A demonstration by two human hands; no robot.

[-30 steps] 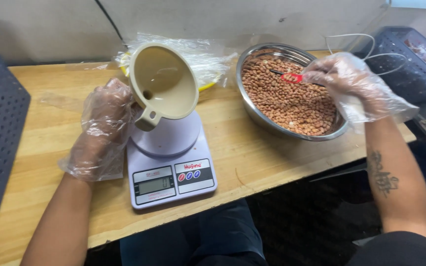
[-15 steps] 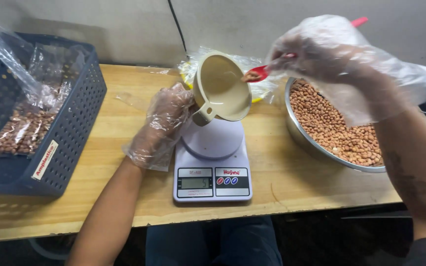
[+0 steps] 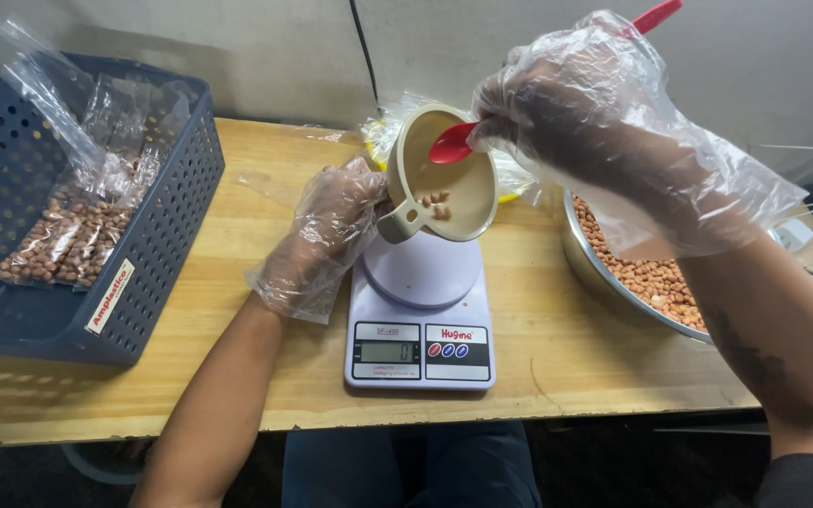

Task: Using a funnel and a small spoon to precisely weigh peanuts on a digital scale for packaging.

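Peanuts (image 3: 433, 201) are what I am watching: a few lie inside the beige funnel (image 3: 444, 183), which is tilted over the white kitchen scale (image 3: 422, 315) rather than resting on it. My left hand (image 3: 326, 235), in a loose clear plastic glove, is closed around the funnel's side and small handle, fingers curled on it. My right hand (image 3: 595, 122), also gloved, is clenched on a red spoon (image 3: 454, 143) whose bowl sits inside the funnel's mouth; the handle pokes out above the hand. To the right, a metal bowl (image 3: 587, 268) holds the bulk of the nuts, and a blue perforated basket (image 3: 152, 245) on the left holds filled clear bags (image 3: 58, 235). I cannot tell whether anything sits under the funnel's spout. The risks I judge from here: with the funnel tipped this far, nuts could roll over the rim or drop from the spout onto the scale plate or the wooden table (image 3: 237, 216). The baggy glove on the right hand could snag the funnel's edge and knock it. Pressing the funnel down on the plate would spoil the reading.
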